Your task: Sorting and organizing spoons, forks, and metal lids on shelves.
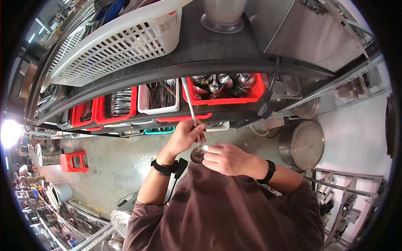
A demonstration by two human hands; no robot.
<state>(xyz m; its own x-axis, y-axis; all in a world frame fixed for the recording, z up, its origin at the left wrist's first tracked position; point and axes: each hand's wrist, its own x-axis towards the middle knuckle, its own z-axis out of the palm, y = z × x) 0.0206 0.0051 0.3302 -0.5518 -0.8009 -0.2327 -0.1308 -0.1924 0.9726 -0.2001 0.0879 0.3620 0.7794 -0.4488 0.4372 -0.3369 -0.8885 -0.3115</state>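
Note:
A metal ladle point(195, 156) is held close in front of my chest, its long handle slanting up and away toward the shelf. My left hand point(187, 136) is closed around the lower handle, just above the bowl. At the bowl's right rim, the curled fingers of my right hand point(226, 159) grip its edge and cover part of it. Beyond the handle's far end, a red basket point(251, 99) holds several ladles with shiny bowls. Left of it stands a white basket point(157, 111) of thin metal utensils.
A large white perforated basket point(121, 52) stands on the upper shelf point(201, 52). Red baskets of utensils point(115, 119) sit at lower left. A big metal pot point(307, 144) is on the right. A red stool point(74, 161) stands on the floor to the left. A black cable point(270, 90) hangs from the shelf.

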